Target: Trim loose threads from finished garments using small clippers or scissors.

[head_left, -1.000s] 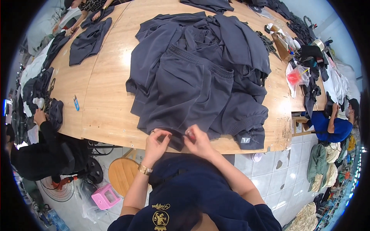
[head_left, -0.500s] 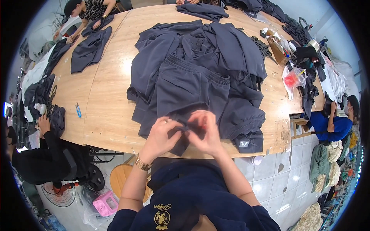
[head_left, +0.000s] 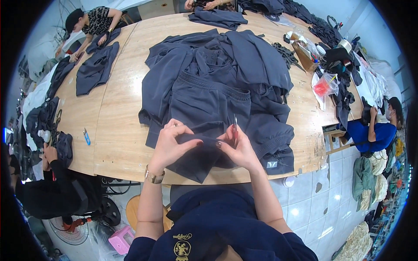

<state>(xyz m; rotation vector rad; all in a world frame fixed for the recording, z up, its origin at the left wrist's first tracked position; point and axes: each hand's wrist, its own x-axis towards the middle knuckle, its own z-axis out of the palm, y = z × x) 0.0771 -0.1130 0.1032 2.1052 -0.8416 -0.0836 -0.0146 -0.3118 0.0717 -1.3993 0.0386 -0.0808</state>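
Observation:
A pair of dark grey shorts [head_left: 202,102] with an elastic waistband lies on top of a heap of like garments. My left hand [head_left: 174,145] pinches the lower leg edge between thumb and fingers. A short way to its right, my right hand [head_left: 237,150] pinches the same edge, so the strip between them is drawn nearly straight. Tucked in my right hand is a small red-handled tool [head_left: 235,132], its thin metal tip pointing up; its kind is not clear. A corner of the cloth hangs down near the table's front edge.
The wooden table [head_left: 119,126] carries a blue cutter [head_left: 87,136] at left and a drink bag [head_left: 322,87] at right. Co-workers sit at the left, far side and right. A wooden stool [head_left: 133,211] and pink plastic stool [head_left: 122,240] stand below.
My hands have moved slightly apart, stretching the edge between them. The red-handled tool now shows upright in my right hand. The view has shifted a little.

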